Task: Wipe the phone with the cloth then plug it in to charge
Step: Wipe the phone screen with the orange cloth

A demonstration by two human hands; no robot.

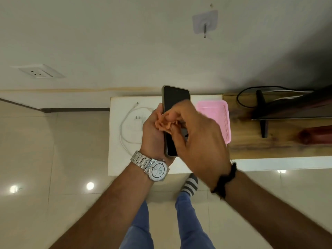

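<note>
— So, which step are we at?

— Wiping, by the look of it. The left hand (152, 133) grips the smartphone (175, 103) along its left edge, fingers curled round the case, and holds it up above the white tabletop (116, 159) with the dark screen facing the camera. The right hand (195, 139) has its fingers bunched together on a crumpled orange cloth (164, 124), pressing it against the glass about halfway down.

— Is the screen done?

— Hard to say; the right hand is blurred, and it hides the lower half of the screen.

— And charging?

— Not begun. The white charger adapter (137, 121) lies on the tabletop, just left of the left hand, with its white cable (124, 130) looped around it and the free connector (137, 103) pointing towards the wall. The wall socket (38, 71) is well apart, off to the left.

— What does the next move need?

— I'd judge the cloth has to go down first, perhaps by the pink basket (224, 121); then a free hand must take the connector, line it up with the port on the phone's bottom edge, and the adapter must reach that socket.
</note>
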